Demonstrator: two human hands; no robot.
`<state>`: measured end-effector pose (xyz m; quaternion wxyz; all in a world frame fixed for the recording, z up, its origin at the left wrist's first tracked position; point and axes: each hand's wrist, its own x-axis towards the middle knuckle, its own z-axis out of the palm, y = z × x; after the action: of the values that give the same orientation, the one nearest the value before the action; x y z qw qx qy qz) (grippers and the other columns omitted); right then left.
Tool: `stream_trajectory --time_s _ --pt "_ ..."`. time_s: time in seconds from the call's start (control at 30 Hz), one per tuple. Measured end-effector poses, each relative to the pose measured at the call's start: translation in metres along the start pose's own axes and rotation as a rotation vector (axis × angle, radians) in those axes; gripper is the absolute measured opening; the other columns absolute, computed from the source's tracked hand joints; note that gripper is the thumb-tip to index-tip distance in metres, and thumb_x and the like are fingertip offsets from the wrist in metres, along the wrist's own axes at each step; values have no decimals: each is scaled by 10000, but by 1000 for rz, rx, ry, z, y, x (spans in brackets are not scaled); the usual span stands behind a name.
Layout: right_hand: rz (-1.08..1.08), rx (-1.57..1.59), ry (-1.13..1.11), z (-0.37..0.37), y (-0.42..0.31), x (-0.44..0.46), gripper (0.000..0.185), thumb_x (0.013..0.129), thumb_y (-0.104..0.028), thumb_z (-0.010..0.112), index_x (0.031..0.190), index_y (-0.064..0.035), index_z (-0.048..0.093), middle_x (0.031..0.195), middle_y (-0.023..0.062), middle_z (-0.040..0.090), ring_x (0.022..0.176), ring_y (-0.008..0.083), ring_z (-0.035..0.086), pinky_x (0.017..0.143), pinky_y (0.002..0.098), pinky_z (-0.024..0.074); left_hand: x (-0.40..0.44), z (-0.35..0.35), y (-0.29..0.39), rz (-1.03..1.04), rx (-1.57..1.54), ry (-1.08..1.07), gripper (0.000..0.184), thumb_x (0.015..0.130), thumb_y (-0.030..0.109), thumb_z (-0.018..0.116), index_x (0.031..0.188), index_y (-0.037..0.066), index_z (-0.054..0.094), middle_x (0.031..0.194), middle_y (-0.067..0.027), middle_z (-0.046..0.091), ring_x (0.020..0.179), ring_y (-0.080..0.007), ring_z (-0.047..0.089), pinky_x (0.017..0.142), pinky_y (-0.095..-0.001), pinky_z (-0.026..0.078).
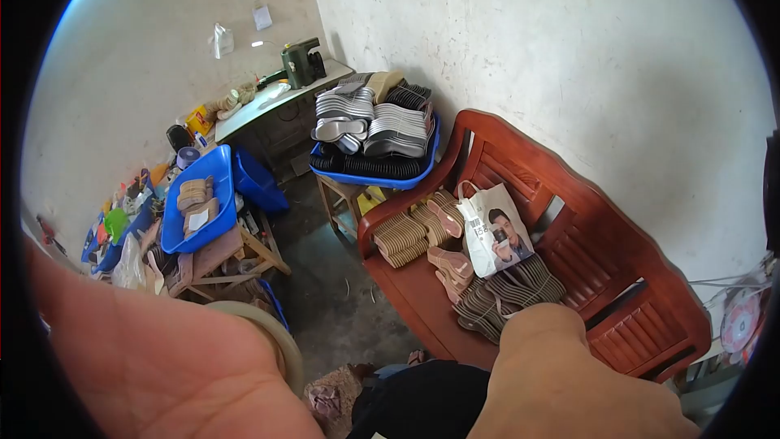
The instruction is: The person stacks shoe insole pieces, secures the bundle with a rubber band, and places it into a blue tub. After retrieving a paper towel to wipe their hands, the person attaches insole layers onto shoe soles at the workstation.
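Observation:
My left hand [179, 358] fills the lower left, very close to the camera with its palm side showing; its fingers lie outside the visible area. Behind it curves a beige, rounded rim [286, 340], and I cannot tell whether the hand touches it. My right hand [561, 366] is at the lower right, bent at the wrist, with its fingers hidden. Past it on the red wooden bench [406, 297] lie dark striped stacks of shoe soles [520, 289], tan soles [402, 240], pinkish-brown soles [451, 264] and a white printed bag [483, 244].
A blue basin [378, 177] heaped with grey and black soles stands on a wooden stool [329, 195]. Another blue basin [223, 164] holds tan pieces. Against the wall is a table [252, 110] with a dark green machine [301, 65]. Grey floor [329, 276] runs between.

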<state>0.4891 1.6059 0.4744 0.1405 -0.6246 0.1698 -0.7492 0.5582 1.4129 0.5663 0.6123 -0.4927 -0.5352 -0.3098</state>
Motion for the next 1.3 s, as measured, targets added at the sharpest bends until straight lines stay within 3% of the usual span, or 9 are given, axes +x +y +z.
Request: stream_trajectory --time_s 0.4,1.3 --pt "-79 83 -13 2 -26 5 186 772 -247 677 884 -103 639 967 20 597 781 224 584 694 352 434 7 -11 16 -6 80 -31 540 943 399 466 1354 57 394 1354 -201 401 1205 -351 413 999 -503 332" --pt "-64 82 -6 -4 -2 22 175 810 -279 668 898 -133 629 1008 -8 574 791 207 561 692 358 415 5 -33 10 15 118 -21 518 989 384 398 1409 85 354 1418 -216 366 1275 -375 391 1044 -531 313"
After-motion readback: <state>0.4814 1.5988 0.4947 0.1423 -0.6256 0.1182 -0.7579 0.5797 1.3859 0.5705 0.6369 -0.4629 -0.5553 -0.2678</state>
